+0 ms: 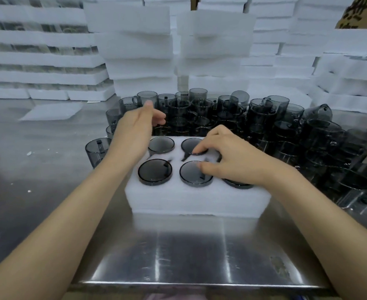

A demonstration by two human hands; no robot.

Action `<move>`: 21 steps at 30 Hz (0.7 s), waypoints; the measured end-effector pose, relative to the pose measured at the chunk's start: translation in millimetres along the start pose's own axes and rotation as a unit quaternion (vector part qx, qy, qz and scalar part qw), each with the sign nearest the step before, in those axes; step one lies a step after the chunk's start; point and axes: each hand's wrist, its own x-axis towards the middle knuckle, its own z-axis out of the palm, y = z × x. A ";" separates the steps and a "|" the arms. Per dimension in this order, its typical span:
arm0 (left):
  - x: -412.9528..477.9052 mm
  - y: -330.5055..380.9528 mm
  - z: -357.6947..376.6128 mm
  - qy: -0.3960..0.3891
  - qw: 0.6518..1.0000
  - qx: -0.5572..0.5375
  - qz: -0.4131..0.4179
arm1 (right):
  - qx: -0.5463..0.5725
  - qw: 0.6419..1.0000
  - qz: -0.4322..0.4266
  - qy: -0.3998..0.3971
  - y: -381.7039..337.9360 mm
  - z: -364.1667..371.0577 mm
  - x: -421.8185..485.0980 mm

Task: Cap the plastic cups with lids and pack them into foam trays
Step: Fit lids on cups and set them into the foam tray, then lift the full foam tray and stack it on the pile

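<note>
Foam tray judged nearly full. Four capped cups are seated in pockets beneath and left of the right hand. A fifth cup is glimpsed under its palm; the sixth pocket is hidden by it. Bent fingertips are laid on the lids, nothing grasped. The left hand hovers slack and empty. Beyond both hands, many loose cups are left to be packed.
</note>
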 end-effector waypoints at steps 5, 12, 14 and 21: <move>6.0 3.5 -8.8 -0.001 0.994 -0.099 -0.046 | 0.038 0.999 -0.012 0.036 1.6 -10.5 -4.6; -4.6 15.6 -26.1 -0.279 0.918 -0.270 -0.082 | 0.050 0.957 -0.072 0.275 8.1 -35.9 -10.0; -9.6 15.3 -22.4 -0.328 0.905 -0.260 -0.078 | -0.021 0.952 -0.089 0.294 11.0 -36.4 -10.5; -13.2 12.0 -1.8 -0.196 0.893 -0.389 -0.117 | -0.046 0.923 -0.054 0.377 18.4 -39.2 -7.4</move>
